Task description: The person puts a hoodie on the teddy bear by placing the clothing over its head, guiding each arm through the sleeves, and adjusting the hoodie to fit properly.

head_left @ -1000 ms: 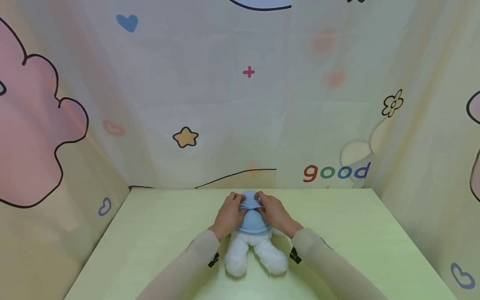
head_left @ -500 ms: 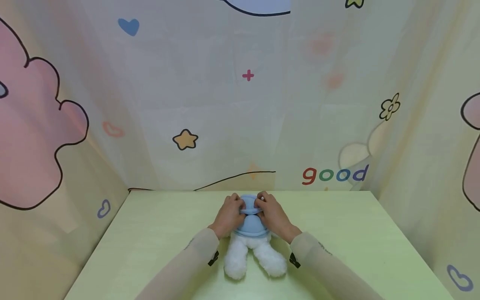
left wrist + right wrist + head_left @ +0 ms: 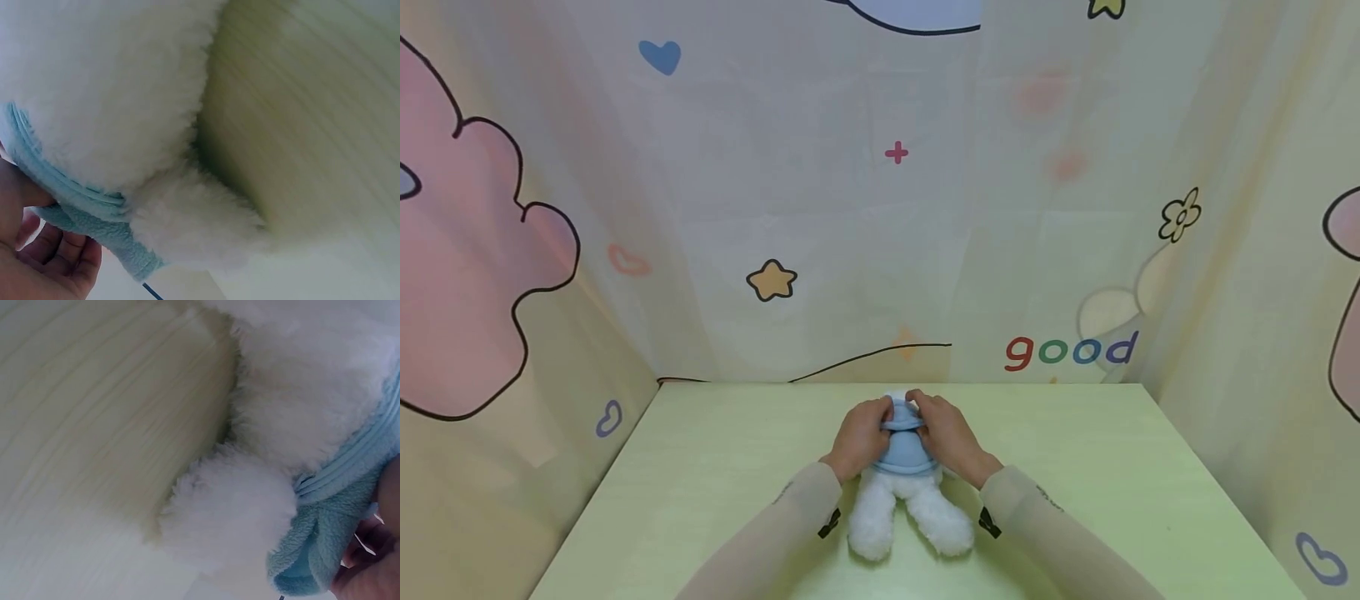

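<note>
One white plush toy (image 3: 901, 482) in one blue fleece garment (image 3: 906, 454) lies on one table (image 3: 715, 492), its two legs (image 3: 942, 518) spread apart, between the left hand (image 3: 859, 435) and the right hand (image 3: 953, 433), both pinching the garment's fabric, one at each flank of the toy.

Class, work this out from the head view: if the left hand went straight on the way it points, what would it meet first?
The left hand would most likely first meet the light-blue garment that it grips, on the white plush toy; beyond that, depth is hard to judge.
</note>
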The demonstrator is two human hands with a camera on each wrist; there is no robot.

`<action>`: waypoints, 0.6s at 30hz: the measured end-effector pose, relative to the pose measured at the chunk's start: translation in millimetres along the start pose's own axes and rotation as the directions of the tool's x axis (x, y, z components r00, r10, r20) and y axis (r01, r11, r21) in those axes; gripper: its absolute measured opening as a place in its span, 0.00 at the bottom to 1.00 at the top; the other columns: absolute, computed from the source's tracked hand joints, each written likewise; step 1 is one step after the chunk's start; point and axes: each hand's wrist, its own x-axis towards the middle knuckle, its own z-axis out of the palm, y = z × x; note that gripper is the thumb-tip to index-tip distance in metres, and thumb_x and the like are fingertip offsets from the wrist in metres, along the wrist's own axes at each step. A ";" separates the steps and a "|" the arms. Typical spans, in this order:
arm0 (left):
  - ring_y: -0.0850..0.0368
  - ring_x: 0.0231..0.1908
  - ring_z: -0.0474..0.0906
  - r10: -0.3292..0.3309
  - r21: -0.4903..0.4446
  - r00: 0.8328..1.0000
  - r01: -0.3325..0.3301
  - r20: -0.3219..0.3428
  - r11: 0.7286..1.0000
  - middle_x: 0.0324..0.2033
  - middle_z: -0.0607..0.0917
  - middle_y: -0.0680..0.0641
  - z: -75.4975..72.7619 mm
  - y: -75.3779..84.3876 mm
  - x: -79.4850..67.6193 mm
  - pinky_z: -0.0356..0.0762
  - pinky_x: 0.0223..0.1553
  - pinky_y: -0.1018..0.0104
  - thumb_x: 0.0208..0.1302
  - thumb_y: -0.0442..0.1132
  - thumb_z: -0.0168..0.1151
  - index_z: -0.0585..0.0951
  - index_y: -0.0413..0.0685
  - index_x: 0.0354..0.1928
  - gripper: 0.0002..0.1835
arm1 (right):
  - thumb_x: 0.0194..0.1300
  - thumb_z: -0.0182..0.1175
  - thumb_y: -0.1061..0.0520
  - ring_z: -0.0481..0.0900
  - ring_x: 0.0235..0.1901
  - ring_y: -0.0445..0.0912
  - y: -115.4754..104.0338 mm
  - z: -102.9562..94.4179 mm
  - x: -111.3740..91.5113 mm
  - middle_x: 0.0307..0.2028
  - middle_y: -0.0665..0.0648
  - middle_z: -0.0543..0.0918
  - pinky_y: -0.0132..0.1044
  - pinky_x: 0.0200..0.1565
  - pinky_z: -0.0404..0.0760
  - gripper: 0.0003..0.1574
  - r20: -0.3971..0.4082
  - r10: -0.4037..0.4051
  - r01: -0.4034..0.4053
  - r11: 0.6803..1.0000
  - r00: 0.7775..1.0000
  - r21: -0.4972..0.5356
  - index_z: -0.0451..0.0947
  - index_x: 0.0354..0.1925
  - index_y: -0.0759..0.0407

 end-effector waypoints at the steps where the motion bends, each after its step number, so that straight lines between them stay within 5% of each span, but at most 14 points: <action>1: 0.61 0.21 0.63 -0.019 -0.015 1.000 0.019 0.004 1.000 0.20 0.69 0.55 0.0 0.0 0.1 0.61 0.26 0.71 0.52 0.27 0.55 0.72 0.49 0.37 0.12 | 0.56 0.58 0.68 0.76 0.32 0.47 -0.2 0.2 0.2 0.32 0.55 0.80 0.37 0.34 0.75 0.25 0.005 0.008 -0.008 1.000 1.000 0.001 0.70 0.51 0.53; 5: 0.61 0.22 0.68 -0.073 -0.061 0.997 0.074 0.026 0.995 0.22 0.73 0.54 -0.6 1.1 0.0 0.65 0.26 0.70 0.53 0.29 0.55 0.71 0.47 0.53 0.22 | 0.54 0.59 0.68 0.77 0.34 0.48 -0.3 1.2 0.6 0.34 0.56 0.81 0.40 0.36 0.76 0.19 -0.014 0.011 -0.011 1.000 1.000 -0.017 0.73 0.45 0.56; 14: 0.56 0.40 0.68 -0.022 0.061 1.000 0.023 -0.009 0.998 0.38 0.74 0.51 -1.0 -0.4 -0.4 0.71 0.40 0.65 0.52 0.31 0.58 0.75 0.51 0.36 0.09 | 0.53 0.59 0.69 0.68 0.31 0.46 2.9 0.5 -1.0 0.35 0.53 0.72 0.37 0.36 0.73 0.11 -0.059 -0.083 0.078 0.994 0.995 -0.077 0.73 0.34 0.56; 18: 0.60 0.35 0.71 -0.015 0.058 0.999 0.013 0.031 0.998 0.34 0.78 0.55 -4.0 -4.0 -0.5 0.71 0.37 0.67 0.55 0.34 0.58 0.75 0.55 0.35 0.08 | 0.52 0.60 0.69 0.68 0.31 0.45 4.2 -2.0 -0.4 0.32 0.51 0.75 0.37 0.36 0.72 0.12 -0.029 -0.078 0.075 0.994 0.997 -0.080 0.73 0.33 0.54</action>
